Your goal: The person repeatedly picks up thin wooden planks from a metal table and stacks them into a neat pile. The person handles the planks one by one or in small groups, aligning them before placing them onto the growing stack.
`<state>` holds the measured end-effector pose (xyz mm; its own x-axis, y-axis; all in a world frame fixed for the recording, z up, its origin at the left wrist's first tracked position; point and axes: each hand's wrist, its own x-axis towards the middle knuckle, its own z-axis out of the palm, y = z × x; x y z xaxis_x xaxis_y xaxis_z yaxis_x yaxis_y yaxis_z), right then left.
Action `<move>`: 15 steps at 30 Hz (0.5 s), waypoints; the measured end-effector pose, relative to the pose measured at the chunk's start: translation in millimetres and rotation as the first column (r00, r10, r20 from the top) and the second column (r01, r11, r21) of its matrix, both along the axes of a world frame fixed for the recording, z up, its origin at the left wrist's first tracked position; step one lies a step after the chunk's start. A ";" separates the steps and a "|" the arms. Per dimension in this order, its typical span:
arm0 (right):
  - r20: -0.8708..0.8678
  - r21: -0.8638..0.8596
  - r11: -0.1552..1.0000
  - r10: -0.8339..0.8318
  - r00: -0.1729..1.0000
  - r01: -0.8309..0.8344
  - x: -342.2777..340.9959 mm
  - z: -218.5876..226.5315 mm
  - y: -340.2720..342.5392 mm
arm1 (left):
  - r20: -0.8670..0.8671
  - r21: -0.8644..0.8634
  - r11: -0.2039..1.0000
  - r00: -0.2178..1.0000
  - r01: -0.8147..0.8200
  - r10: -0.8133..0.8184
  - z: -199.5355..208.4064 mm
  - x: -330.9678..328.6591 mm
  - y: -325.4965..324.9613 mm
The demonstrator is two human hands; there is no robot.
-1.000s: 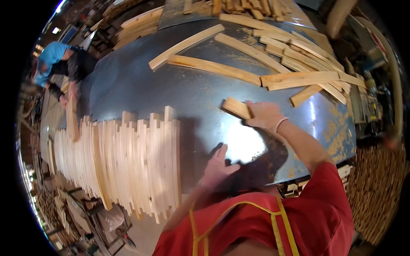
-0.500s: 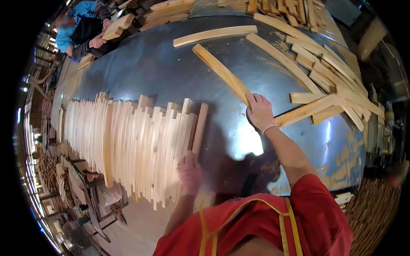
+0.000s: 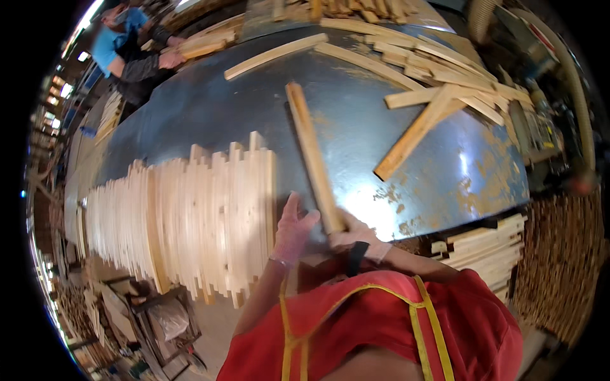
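My right hand (image 3: 357, 233), in a pale glove, grips the near end of a wooden strip (image 3: 310, 149). The strip points away from me, its far end over the dark metal tabletop (image 3: 210, 111). Just left of that near end, my gloved left hand (image 3: 294, 232) holds nothing, thumb and fingers apart. Beside it, a long row of pale wooden strips (image 3: 213, 219) lies packed side by side, their ends uneven. Another strip (image 3: 410, 136) slants out from the loose heap on the right.
A heap of loose strips (image 3: 445, 70) covers the far right of the table. Two curved strips (image 3: 276, 56) (image 3: 365, 63) lie near its far edge. A co-worker (image 3: 130, 54) handles boards at the far left. Stacked wood (image 3: 486, 251) stands below the right edge.
My right hand has drawn the strip toward me and turned it more upright in view. My left hand has let go of the row's end strip, which now lies against the others.
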<state>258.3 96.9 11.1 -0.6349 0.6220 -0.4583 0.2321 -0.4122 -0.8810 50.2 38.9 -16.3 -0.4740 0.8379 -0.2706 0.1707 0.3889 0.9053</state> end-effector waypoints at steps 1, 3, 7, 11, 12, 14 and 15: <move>0.067 0.228 0.963 0.134 0.989 -0.146 -2.7 -5.0 -9.6 | 0.228 -0.013 0.985 0.960 0.172 -0.165 5.8 -0.1 11.6; 0.136 0.328 0.889 0.290 0.947 -0.319 -1.7 -11.4 -6.5 | 0.536 0.026 0.994 0.838 0.107 -0.104 -26.1 -1.8 5.0; 0.311 0.620 0.767 -0.435 0.845 0.167 40.5 -28.7 107.9 | 0.488 -0.104 0.995 0.871 -0.009 0.059 -89.5 -13.4 -9.6; 0.111 0.469 0.432 -0.894 0.434 0.770 118.5 -84.8 263.0 | 0.392 -0.056 0.998 0.920 0.017 0.007 -85.0 -13.5 -12.4; 0.025 0.302 0.333 -0.940 0.342 0.893 120.1 -96.9 282.2 | 0.368 -0.054 0.998 0.930 0.009 0.012 -74.1 -12.1 -8.0; 0.021 0.152 0.500 -0.864 0.503 0.853 97.0 -97.5 281.0 | 0.316 -0.061 0.998 0.948 -0.032 0.050 -34.7 -9.6 -3.9; 0.013 0.071 0.592 -0.805 0.593 0.803 78.3 -89.4 269.8 | 0.267 -0.037 0.994 0.957 -0.103 0.110 -29.3 -16.1 -13.0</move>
